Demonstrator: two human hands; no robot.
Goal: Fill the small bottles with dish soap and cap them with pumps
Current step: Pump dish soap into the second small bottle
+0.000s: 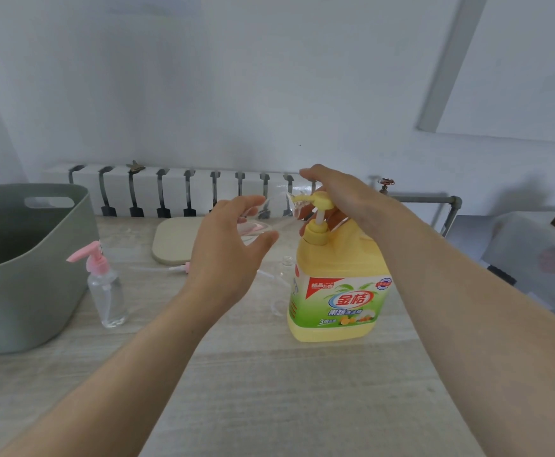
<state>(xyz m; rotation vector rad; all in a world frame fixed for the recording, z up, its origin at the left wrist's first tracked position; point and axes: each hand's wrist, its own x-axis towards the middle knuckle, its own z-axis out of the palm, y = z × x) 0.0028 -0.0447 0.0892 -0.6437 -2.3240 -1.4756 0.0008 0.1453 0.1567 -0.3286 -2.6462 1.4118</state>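
Observation:
A big yellow dish soap jug (339,291) stands on the table right of centre. My right hand (339,196) rests on top of its yellow pump head (320,201). My left hand (226,245) holds a small clear bottle (269,214) on its side, its mouth at the pump's nozzle. At the left stands a capped small bottle (108,291) with a pink pump. Another small clear bottle (286,265), uncapped, stands just left of the jug. A loose pink pump (170,268) with its tube lies on the table behind my left wrist.
A grey-green plastic basket (22,258) fills the left edge of the table. A beige mat (177,242) lies at the back centre. A white radiator (183,189) runs along the wall, and a pipe with a valve (418,197) is at the right.

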